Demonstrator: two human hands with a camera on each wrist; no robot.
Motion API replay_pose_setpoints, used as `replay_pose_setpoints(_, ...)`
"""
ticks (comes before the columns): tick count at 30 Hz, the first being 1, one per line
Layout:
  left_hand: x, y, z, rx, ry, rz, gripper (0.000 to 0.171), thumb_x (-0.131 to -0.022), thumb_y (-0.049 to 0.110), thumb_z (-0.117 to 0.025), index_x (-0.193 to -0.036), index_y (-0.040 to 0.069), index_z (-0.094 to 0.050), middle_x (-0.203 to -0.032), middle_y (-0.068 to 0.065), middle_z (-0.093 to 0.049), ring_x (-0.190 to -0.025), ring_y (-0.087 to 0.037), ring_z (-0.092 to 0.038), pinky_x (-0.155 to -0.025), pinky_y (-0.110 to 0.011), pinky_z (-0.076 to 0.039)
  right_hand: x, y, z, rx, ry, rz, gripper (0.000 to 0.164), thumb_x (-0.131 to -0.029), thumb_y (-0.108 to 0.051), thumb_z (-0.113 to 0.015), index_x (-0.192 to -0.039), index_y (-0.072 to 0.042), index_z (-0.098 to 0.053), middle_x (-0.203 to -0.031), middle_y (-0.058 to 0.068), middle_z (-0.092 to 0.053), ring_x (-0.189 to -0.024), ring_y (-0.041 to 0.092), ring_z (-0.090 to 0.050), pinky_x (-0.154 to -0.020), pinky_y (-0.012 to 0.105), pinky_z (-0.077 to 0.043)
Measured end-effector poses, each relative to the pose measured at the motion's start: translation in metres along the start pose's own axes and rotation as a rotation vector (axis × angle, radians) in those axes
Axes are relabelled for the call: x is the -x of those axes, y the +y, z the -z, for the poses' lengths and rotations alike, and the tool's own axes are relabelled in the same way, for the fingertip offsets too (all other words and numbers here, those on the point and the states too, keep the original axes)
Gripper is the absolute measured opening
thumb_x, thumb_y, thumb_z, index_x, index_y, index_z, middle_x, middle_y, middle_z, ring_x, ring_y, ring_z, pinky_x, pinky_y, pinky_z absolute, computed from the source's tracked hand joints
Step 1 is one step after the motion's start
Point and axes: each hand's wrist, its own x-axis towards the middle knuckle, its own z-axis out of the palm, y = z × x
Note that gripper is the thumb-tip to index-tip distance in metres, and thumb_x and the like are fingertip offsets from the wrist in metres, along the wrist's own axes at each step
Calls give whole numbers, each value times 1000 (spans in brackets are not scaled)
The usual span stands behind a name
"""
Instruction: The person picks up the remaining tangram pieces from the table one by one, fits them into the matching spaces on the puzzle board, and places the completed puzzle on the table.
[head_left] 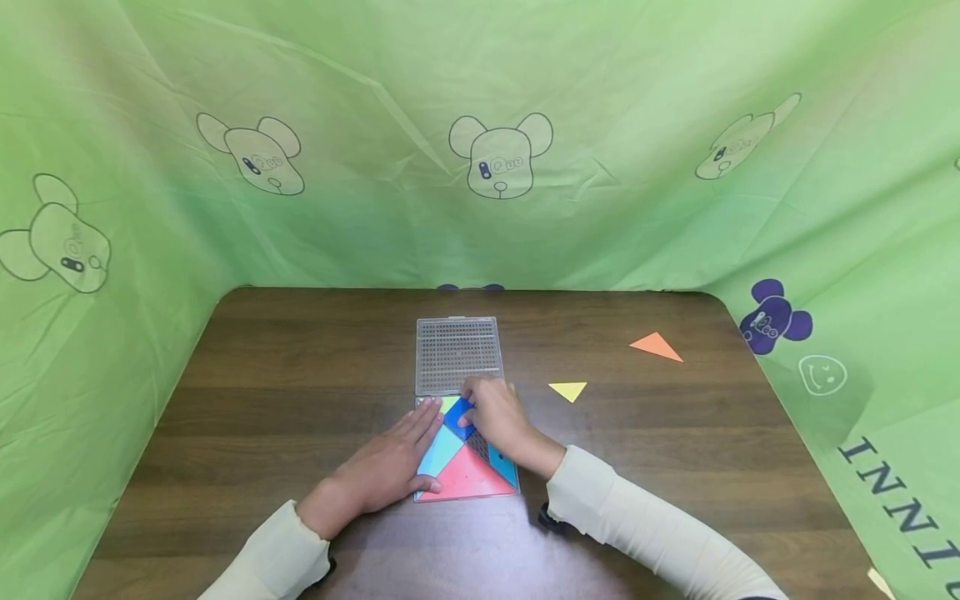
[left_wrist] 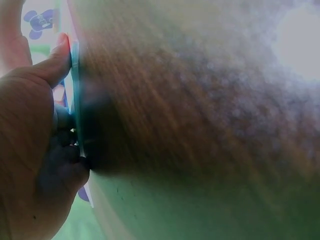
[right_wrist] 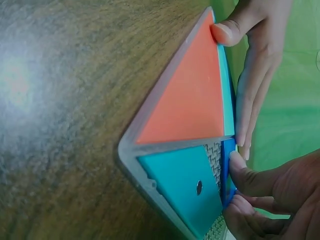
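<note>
A hinged clear plastic case lies unfolded on the table, its near half holding flat tangram pieces. My left hand rests along the case's left side with fingers extended, its thumb on the big red-orange triangle. Under its fingers lies a light blue piece, and a pale green piece shows by the fingertips. With thumb and curled fingers, my right hand pinches a dark blue piece at the upper middle. A teal piece with a dark spot sits at the right edge, beside a bare patterned gap.
The case's other half, with a dense printed grid, lies flat behind the pieces. To the right on the wooden table lie a small yellow triangle and an orange triangle. Green printed cloth surrounds the table.
</note>
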Motion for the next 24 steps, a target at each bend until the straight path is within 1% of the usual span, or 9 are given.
replay_pose_setpoints(5,-1,0,1,-10,-1,-5,96,-97,65,-54,-164,8,-17,-175,-8,-5,-162,-27,-7,-127,-46,-26,-1,0,1,4,-6,-15,24,-74,-12,-91,-92,-4,-77,-83,7,-77,-82,22,-74,-74,41,-59)
replay_pose_setpoints(10,-1,0,1,-18,2,-8,96,-96,66,-54,-164,7,-18,-175,-8,-6,-162,-27,-8,-128,-45,-26,-1,0,1,-3,-16,-19,24,-75,-11,-90,-93,-2,-77,-83,7,-76,-81,22,-73,-73,39,-60)
replay_pose_setpoints(17,-1,1,1,-13,-13,13,97,-96,68,-53,-165,9,-17,-175,-7,-6,-162,-26,-8,-127,-45,-27,-1,3,1,1,-54,14,22,-78,-11,-89,-93,-3,-75,-88,8,-74,-84,21,-71,-73,35,-61)
replay_pose_setpoints(20,-1,1,1,-13,-15,17,97,-95,68,-54,-165,9,-18,-175,-7,-6,-162,-27,-8,-127,-45,-28,0,3,4,6,-67,29,24,-80,-13,-88,-97,-2,-76,-92,9,-73,-88,22,-70,-77,35,-61)
replay_pose_setpoints(22,-1,1,1,-18,-14,15,97,-95,68,-53,-165,9,-18,-175,-8,-7,-162,-28,-8,-127,-46,-28,2,5,6,11,-58,50,24,-81,-14,-88,-98,-3,-76,-93,9,-73,-89,22,-70,-78,35,-61)
replay_pose_setpoints(24,-1,1,0,-27,-11,11,97,-95,68,-52,-165,9,-18,-175,-8,-7,-162,-28,-8,-127,-45,-28,3,9,9,2,-30,71,22,-81,-14,-88,-96,-3,-76,-92,9,-73,-88,22,-70,-78,35,-60)
